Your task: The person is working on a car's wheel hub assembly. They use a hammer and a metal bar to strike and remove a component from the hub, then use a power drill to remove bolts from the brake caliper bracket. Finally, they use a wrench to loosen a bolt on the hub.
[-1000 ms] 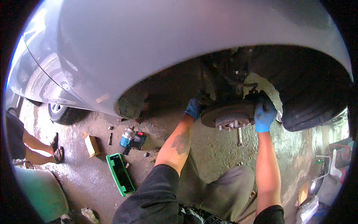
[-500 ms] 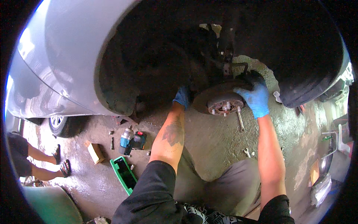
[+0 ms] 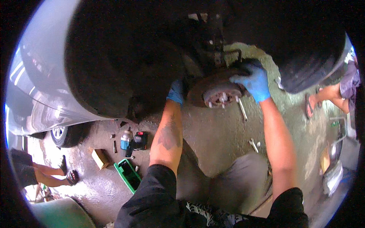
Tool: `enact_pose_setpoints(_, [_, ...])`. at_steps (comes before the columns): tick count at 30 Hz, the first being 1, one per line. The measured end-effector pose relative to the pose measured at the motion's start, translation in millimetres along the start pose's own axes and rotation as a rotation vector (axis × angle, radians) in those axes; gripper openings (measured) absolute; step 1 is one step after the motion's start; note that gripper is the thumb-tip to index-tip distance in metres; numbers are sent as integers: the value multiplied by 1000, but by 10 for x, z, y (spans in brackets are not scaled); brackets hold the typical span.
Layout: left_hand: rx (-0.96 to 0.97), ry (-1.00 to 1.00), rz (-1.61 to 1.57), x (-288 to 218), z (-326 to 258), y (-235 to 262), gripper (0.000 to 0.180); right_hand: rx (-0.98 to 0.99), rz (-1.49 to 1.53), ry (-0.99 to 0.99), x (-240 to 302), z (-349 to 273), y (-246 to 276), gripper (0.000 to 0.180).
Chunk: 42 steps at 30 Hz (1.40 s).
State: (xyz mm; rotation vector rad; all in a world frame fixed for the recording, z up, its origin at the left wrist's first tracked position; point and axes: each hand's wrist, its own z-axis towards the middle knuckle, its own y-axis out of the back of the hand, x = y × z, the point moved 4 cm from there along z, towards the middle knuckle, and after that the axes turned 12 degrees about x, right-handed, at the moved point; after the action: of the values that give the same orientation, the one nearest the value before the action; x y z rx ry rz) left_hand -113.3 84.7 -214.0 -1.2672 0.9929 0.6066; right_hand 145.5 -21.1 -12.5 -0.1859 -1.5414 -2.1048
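A brake disc (image 3: 197, 91) with a rusty hub and wheel studs (image 3: 223, 98) sits in the dark wheel well of a silver car. My right hand (image 3: 255, 84), in a blue glove, grips a dark block, likely the brake caliper (image 3: 249, 64), at the disc's right rim. Its thumb reaches over the disc face, and its other fingers are partly hidden. My left hand (image 3: 175, 92), gloved too, reaches in behind the disc's left side; its fingers are lost in shadow. A combination wrench (image 3: 243, 109) shows just below the disc's right side.
On the wet floor at left are a cordless impact wrench (image 3: 126, 142), a green tray (image 3: 127, 175), a cardboard box (image 3: 100, 159) and small sockets. Another wrench (image 3: 253, 145) lies near my knee. A person's legs (image 3: 51, 173) stand left, another person's foot (image 3: 310, 106) right.
My view has shifted, so the disc and both hands appear a little higher and further left. Both hands keep their places at the disc. Another person's leg has come into view at right.
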Motion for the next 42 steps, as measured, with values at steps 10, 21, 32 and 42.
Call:
enact_pose_setpoints(10, [200,-12,542,315,274,366,38,-496,-167,102,58,-1001,-41,33])
enact_pose_setpoints(21, [76,-190,1165,171,274,-68,37,282,-636,350,1233,656,-968,29])
enact_pose_setpoints(32, [-296,144,373,771,416,246,43,399,-753,519,1315,-209,-1290,40])
enact_pose_setpoints(42, [-191,39,342,94,-25,46,45,779,-936,307,1693,1080,-1411,33])
